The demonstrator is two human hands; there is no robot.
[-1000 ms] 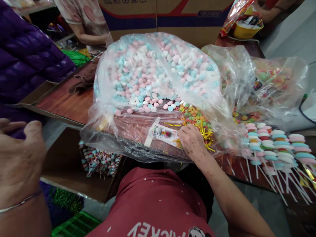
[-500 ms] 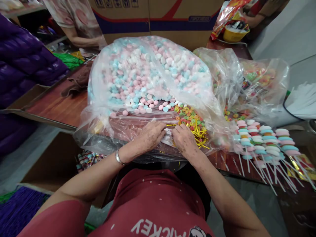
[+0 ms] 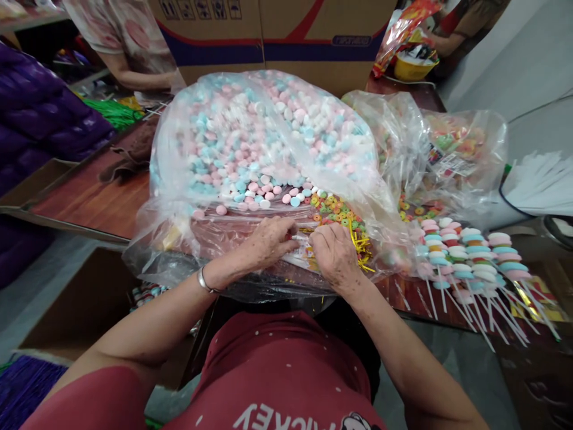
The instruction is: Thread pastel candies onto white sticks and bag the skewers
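Observation:
Over the front of the table my left hand point(image 3: 270, 242) is closed, its thumb and fingertips drawn together. My right hand point(image 3: 333, 254) is curled shut close beside it, knuckles up. What their fingertips hold is mostly hidden; a whitish, clear-plastic piece point(image 3: 301, 254) shows between them. Right of my right hand lie gold twist ties point(image 3: 362, 246), with small coloured candy rings point(image 3: 340, 210) behind them. A large clear bag point(image 3: 264, 125) of pink, blue and white candies spreads open beyond both hands, some candies loose at its mouth.
Candy skewers on white sticks point(image 3: 474, 257) lie in a pile at the right. Behind them are a bag of candy rings point(image 3: 461, 140) and a bundle of white sticks point(image 3: 544, 179). A cardboard box point(image 3: 71, 298) stands low at left. A large carton point(image 3: 268, 36) and other people's arms are at the back.
The view has shifted slightly, so the table's things sit a little further left. My left thumb and fingers have moved a little apart from the right hand's fingertips.

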